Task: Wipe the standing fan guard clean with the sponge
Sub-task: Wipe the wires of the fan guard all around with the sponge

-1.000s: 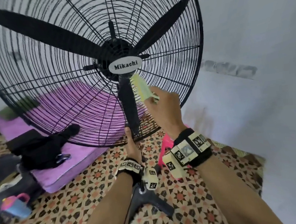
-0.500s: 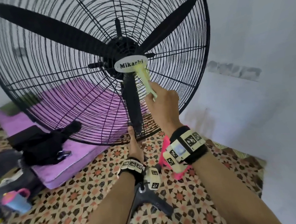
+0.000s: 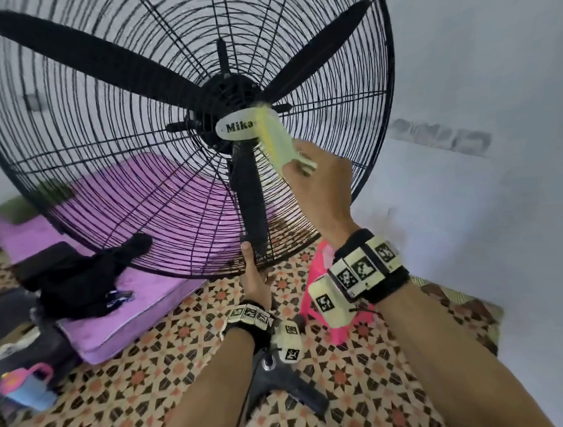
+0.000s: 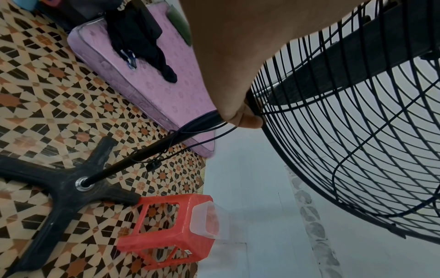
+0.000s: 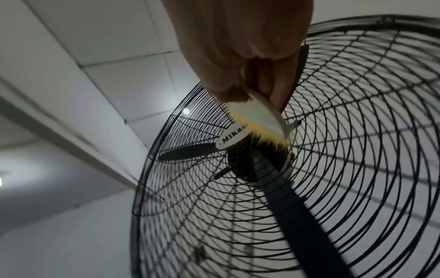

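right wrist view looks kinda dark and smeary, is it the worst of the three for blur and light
Yes: the right wrist view is dim and backlit, the right hand and brush softened against the fan guard, with two bright ceiling lights flaring. The head view is brighter, but the brush is motion-smeared and the guard bows from the wide lens. The left wrist view is sharpest, floor tiles crisp.

1. We saw only "Mika" on the white oval badge; the pale yellow-bristled cleaning tool covered the rest.
2. The black wire fan guard ran off the head view's top edge.
3. The left hand's fingers were mostly hidden behind its own wrist.
4. Clutter at the lower left was too blurred to name.
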